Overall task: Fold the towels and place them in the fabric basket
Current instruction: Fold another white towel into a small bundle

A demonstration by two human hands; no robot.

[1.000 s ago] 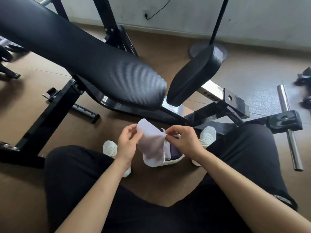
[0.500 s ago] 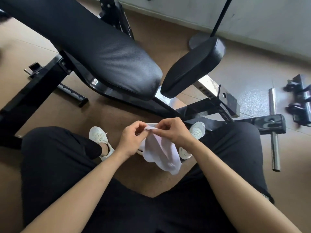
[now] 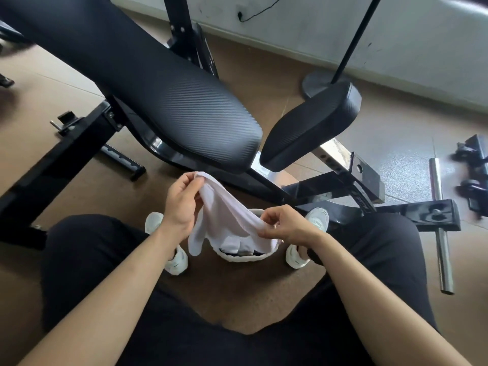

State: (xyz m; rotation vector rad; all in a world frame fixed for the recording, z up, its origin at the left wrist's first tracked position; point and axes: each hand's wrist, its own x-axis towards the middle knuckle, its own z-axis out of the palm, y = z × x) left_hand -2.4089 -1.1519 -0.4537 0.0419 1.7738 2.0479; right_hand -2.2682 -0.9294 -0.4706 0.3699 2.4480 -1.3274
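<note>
A small white towel hangs stretched between my two hands above the floor. My left hand pinches its upper far corner. My right hand pinches its lower near edge. Under the towel, between my feet, sits the white fabric basket; only its near rim and a bit of folded white cloth inside show, the rest is hidden by the towel.
A black padded weight bench and its seat pad stand right in front of me. Its steel frame and a chrome bar lie to the right. My knees in black trousers flank the basket.
My hands were pinched together at the towel's top; now they have moved apart, the left one up and away, the right one down, spreading the towel over the basket.
</note>
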